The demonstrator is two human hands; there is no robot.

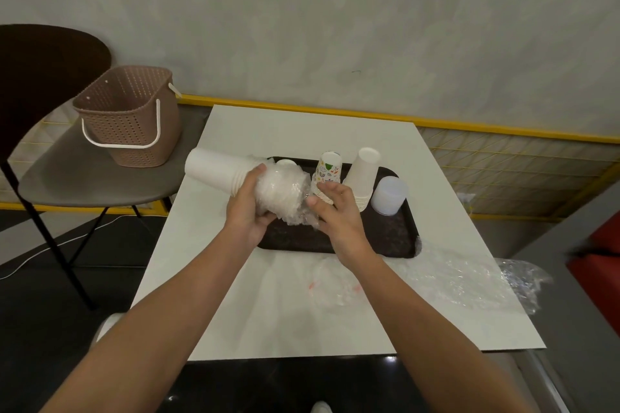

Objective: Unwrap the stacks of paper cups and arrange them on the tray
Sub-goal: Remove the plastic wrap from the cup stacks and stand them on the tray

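Over a dark tray (396,238), the left hand (246,208) grips a sideways stack of white cups (211,171) by its end covered in plastic wrap (285,194), which the right hand (335,211) pinches. Three upturned cup stacks (360,174) crowd the tray behind; discarded wrap (453,275) lies right, a basket (131,114) on a chair (84,178) left

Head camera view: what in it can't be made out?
All in the head view:
- Wrapped cup stack: its near end and cup count, covered by the crumpled wrap and the left hand.
- White object on the tray: mostly behind that wrap.
- Right hand: whether it pinches the wrap, as the clear film is too indistinct.
- Basket: its bottom, hidden by its own wall.
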